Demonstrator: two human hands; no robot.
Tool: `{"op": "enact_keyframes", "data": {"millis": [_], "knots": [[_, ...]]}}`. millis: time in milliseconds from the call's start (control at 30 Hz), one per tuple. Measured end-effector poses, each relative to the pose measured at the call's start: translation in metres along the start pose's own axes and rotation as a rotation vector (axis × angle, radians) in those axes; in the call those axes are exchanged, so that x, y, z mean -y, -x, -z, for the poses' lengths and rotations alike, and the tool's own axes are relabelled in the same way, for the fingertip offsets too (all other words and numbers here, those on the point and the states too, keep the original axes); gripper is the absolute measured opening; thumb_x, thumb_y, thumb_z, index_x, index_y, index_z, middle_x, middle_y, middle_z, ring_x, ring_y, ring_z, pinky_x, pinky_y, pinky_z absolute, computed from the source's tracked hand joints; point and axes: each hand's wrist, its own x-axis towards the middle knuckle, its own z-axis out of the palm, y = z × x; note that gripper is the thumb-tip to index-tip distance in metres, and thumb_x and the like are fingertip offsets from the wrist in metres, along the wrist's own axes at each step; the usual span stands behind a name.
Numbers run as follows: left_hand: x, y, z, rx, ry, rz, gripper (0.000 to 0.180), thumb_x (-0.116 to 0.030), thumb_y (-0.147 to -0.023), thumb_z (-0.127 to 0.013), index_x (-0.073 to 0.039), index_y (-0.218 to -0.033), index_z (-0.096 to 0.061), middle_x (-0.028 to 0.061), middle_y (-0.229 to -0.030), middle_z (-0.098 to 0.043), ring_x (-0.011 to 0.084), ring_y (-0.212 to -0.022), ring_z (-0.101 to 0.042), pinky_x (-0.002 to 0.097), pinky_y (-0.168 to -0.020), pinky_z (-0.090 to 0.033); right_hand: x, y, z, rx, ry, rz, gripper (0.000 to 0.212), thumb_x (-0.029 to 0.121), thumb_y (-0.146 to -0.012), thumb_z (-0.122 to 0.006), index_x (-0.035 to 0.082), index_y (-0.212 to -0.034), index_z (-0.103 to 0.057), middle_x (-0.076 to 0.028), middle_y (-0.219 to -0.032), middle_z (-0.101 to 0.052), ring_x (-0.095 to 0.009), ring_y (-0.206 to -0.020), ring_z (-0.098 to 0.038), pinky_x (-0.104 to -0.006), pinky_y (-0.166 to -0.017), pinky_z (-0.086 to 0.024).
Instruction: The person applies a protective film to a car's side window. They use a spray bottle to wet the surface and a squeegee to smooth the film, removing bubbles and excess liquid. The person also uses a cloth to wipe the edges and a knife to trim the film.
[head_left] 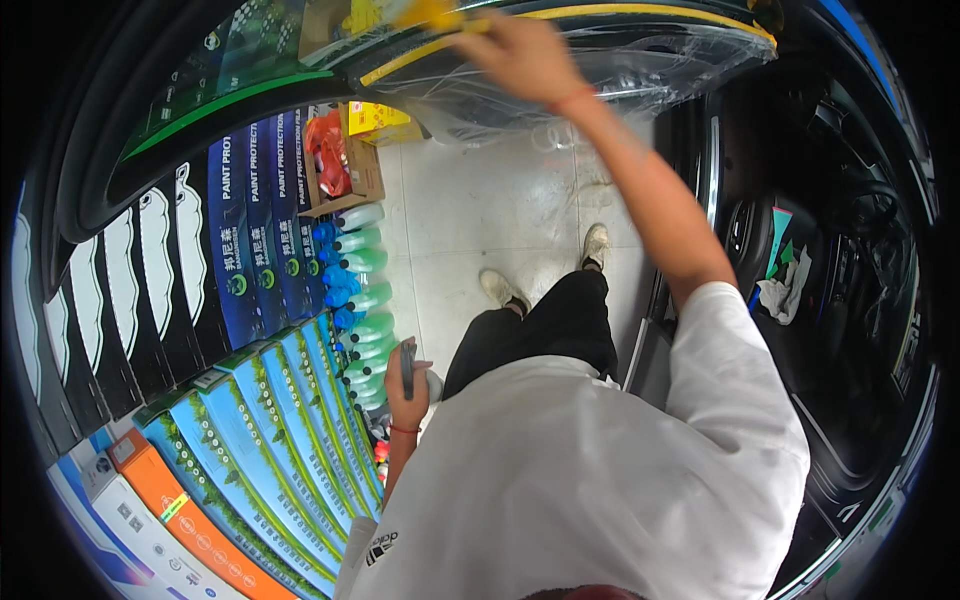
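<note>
My right hand [525,60] is stretched out to the far edge of an open car door, its fingers closed round a yellow squeegee-like tool [430,14] that is smeared by motion. Clear plastic film [640,75] hangs wrinkled over the door's inner side. A strip of yellow tape [610,12] runs along the upper edge of that film. Low at my left side, my left hand [405,385] grips a dark grey handle-like thing [407,368]. A pale rounded part [433,386] shows beside it; its kind is hard to make out.
On the left stand rows of long blue boxes [250,430] and dark blue boxes [265,200]. Several green spray bottles [372,295] line the floor beside them. A cardboard box [362,170] holds red things. The car's dark interior [850,230] is on the right, with crumpled paper [785,290] inside.
</note>
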Motion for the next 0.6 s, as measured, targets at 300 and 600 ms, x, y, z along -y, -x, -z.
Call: {"op": "enact_keyframes", "data": {"millis": [300,600], "knots": [[-0.014,-0.032,-0.036,0.065,-0.013,-0.04,0.05,0.006,-0.089,-0.049,0.008,-0.138,-0.053,0.0183,-0.13,-0.063,0.0216,-0.089,-0.075,0.0278,-0.075,-0.056,0.043,0.013,-0.026,0.242,0.061,-0.027,0.039,0.047,-0.099,-0.062,0.011,-0.111,-0.072,-0.014,-0.082,-0.073,-0.031,-0.075,-0.072,-0.044,-0.063,-0.056],[-0.067,-0.07,-0.115,0.118,-0.053,-0.025,0.048,0.006,-0.087,-0.049,0.009,-0.135,-0.054,0.0194,-0.13,-0.06,0.0225,-0.088,-0.074,0.0311,-0.08,-0.057,-0.046,-0.024,0.007,0.255,0.192,0.132,0.041,0.049,-0.098,-0.059,0.011,-0.102,-0.073,-0.01,-0.083,-0.075,-0.032,-0.079,-0.074,-0.0474,-0.066,-0.056]]}}
